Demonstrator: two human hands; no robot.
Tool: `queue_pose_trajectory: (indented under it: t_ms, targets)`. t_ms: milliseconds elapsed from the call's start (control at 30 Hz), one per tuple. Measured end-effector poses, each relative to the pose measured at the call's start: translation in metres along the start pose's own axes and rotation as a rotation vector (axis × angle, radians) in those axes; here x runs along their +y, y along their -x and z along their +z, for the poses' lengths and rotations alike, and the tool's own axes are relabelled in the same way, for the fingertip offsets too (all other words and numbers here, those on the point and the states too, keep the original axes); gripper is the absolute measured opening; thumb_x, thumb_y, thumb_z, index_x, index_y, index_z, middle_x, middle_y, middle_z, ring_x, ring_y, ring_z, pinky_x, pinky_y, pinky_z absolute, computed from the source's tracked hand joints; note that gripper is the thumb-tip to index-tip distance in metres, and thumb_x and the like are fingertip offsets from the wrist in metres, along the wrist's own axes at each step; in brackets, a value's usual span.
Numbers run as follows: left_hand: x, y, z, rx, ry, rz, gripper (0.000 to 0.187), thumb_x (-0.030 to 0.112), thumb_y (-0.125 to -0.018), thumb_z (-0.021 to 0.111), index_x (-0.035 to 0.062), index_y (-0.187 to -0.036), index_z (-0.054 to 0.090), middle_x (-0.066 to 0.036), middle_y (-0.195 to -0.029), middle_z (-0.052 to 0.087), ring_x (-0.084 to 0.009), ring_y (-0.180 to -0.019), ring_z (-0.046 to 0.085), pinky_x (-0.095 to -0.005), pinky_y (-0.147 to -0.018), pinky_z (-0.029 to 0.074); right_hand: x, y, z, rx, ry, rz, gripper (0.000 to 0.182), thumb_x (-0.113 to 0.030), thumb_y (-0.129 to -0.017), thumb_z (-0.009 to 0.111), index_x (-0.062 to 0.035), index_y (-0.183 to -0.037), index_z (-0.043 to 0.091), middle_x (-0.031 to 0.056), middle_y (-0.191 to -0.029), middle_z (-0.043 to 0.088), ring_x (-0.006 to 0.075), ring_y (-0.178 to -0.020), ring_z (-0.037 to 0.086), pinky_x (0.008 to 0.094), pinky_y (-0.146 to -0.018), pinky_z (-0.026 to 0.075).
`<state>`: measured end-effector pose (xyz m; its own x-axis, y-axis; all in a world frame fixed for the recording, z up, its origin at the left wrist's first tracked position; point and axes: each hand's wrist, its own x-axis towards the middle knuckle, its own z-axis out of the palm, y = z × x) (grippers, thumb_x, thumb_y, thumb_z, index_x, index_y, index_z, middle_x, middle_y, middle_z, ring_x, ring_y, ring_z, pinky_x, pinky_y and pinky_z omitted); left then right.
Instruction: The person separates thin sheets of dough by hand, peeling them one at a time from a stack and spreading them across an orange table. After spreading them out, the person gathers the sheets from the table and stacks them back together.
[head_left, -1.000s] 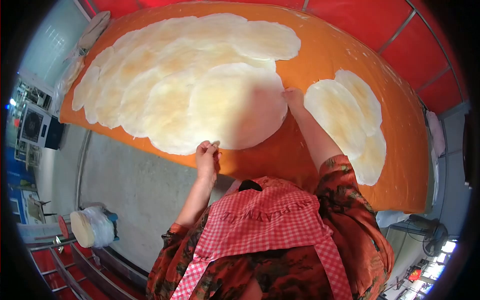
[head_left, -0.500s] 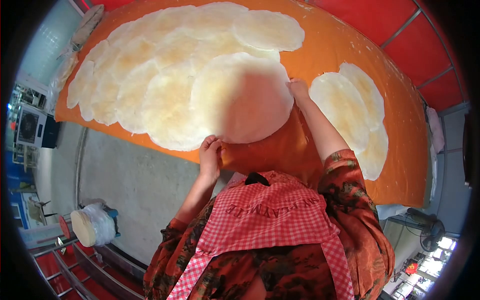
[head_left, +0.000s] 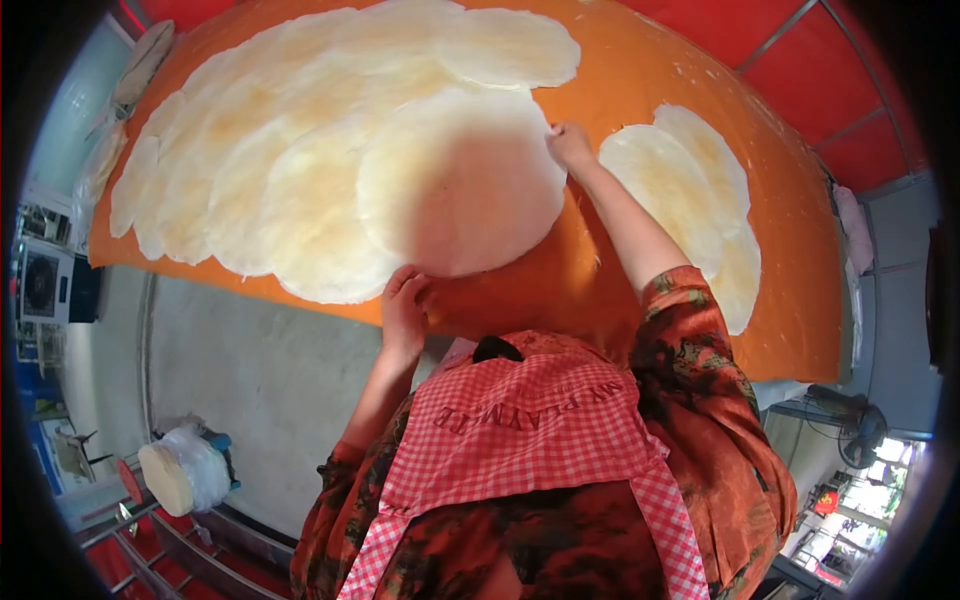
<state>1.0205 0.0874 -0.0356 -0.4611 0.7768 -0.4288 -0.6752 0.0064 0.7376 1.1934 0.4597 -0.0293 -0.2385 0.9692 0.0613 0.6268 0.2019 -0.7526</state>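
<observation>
A large, thin round dough sheet (head_left: 400, 190) lies over the edges of other sheets on the orange cloth-covered table, a blurred dark patch across its right part. My left hand (head_left: 403, 312) is at its near lower edge, fingers pinched together. At its right edge, my right hand (head_left: 571, 147) has thumb and fingers closed on the rim. Overlapping pale sheets (head_left: 240, 120) with tan patches spread to the left and far side. Close to my right forearm, a smaller group of round sheets (head_left: 670, 190) overlaps.
The orange table (head_left: 800, 300) curves around in front of me. At lower left stands a plastic-wrapped stack of round pale pieces (head_left: 185, 475), above red shelving. A black fan (head_left: 862, 435) is at lower right. Red panels (head_left: 740, 45) border the far right side.
The whole view has shifted, so the table and sheets appear farther left and slightly higher. Both hands stay at the edge of the same dough sheet.
</observation>
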Motion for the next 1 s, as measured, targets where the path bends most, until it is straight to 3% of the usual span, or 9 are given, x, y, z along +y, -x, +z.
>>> queue_pose_trajectory:
  t_ms: [133,333,400,533,600,667,767,867,1000]
  targets:
    - [-0.004,-0.002,-0.001,-0.032,-0.038,0.014,0.019,0.003,-0.088,0.052,0.0042,-0.107,0.055,-0.002,-0.091,0.056,-0.0127,-0.085,0.057,-0.0253,-0.071,0.048,0.058,0.003,0.020,-0.008,0.019,0.091,0.010,-0.010,-0.075,0.063,-0.0043,-0.082,0.059,0.0113,-0.075,0.064,0.0200,-0.073,0.061,0.0339,-0.066,0.049]
    - [-0.001,-0.005,-0.004,-0.083,-0.073,-0.049,0.015,0.001,-0.088,0.052,0.0060,-0.102,0.055,0.001,-0.085,0.052,-0.0073,-0.076,0.051,-0.0207,-0.063,0.042,-0.001,0.052,-0.016,0.116,0.126,0.061,0.031,-0.018,-0.071,0.069,-0.0032,-0.096,0.058,0.0128,-0.084,0.063,0.0240,-0.081,0.061,0.0346,-0.072,0.048]
    - [-0.002,-0.007,-0.003,-0.032,-0.111,-0.052,0.016,0.001,-0.088,0.053,0.0054,-0.102,0.055,0.001,-0.085,0.052,-0.0067,-0.074,0.050,-0.0206,-0.062,0.041,0.027,0.058,0.003,0.363,0.120,-0.121,0.035,-0.024,-0.072,0.069,-0.0061,-0.099,0.056,0.0121,-0.088,0.063,0.0245,-0.084,0.061,0.0367,-0.072,0.047]
    - [0.001,0.013,0.018,0.073,-0.304,0.126,0.017,0.002,-0.087,0.055,0.0045,-0.104,0.055,0.000,-0.088,0.053,-0.0069,-0.076,0.050,-0.0201,-0.064,0.041,0.022,0.152,-0.018,0.242,-0.044,-0.153,0.012,-0.011,-0.081,0.062,-0.0046,-0.086,0.053,0.0093,-0.072,0.055,0.0183,-0.068,0.057,0.0369,-0.063,0.047]
    - [-0.017,0.006,0.001,-0.009,-0.335,0.281,0.018,0.003,-0.087,0.056,0.0045,-0.105,0.056,0.000,-0.090,0.054,-0.0072,-0.077,0.050,-0.0201,-0.065,0.041,0.036,0.205,-0.033,0.106,-0.526,0.129,0.003,0.000,-0.086,0.055,-0.0024,-0.086,0.055,0.0061,-0.071,0.058,0.0145,-0.055,0.056,0.0289,-0.049,0.046]
    - [-0.013,0.013,0.010,-0.151,-0.409,0.195,0.017,0.002,-0.087,0.056,0.0043,-0.104,0.056,0.000,-0.091,0.055,-0.0074,-0.077,0.050,-0.0203,-0.066,0.042,0.062,0.239,-0.061,0.296,-0.881,0.216,0.008,0.004,-0.084,0.054,-0.0039,-0.084,0.056,0.0046,-0.070,0.058,0.0121,-0.057,0.055,0.0270,-0.048,0.045]
    - [-0.027,0.023,0.039,-0.230,-0.525,0.143,0.014,0.002,-0.087,0.057,0.0037,-0.101,0.058,0.000,-0.088,0.056,-0.0075,-0.075,0.051,-0.0208,-0.065,0.043,0.084,0.264,-0.146,0.610,-0.752,0.347,0.022,0.017,-0.075,0.048,-0.0033,-0.078,0.055,0.0035,-0.076,0.056,0.0114,-0.063,0.052,0.0238,-0.049,0.041]
    - [-0.042,0.024,0.080,-0.344,-0.596,0.140,0.014,0.003,-0.087,0.058,0.0031,-0.100,0.058,0.000,-0.083,0.057,-0.0080,-0.071,0.052,-0.0212,-0.063,0.043,0.148,0.259,-0.205,0.895,-0.732,0.612,0.012,0.004,-0.081,0.055,-0.0077,-0.080,0.052,0.0022,-0.076,0.057,0.0115,-0.061,0.053,0.0243,-0.049,0.042]
    - [-0.095,0.009,0.110,-0.457,-0.738,0.306,0.011,0.004,-0.087,0.058,0.0026,-0.097,0.058,-0.002,-0.080,0.057,-0.0081,-0.067,0.051,-0.0220,-0.060,0.043,0.189,0.239,-0.254,0.563,-0.925,0.807,0.011,-0.008,-0.082,0.065,-0.0080,-0.077,0.055,0.0024,-0.069,0.052,0.0137,-0.051,0.047,0.0268,-0.037,0.031]
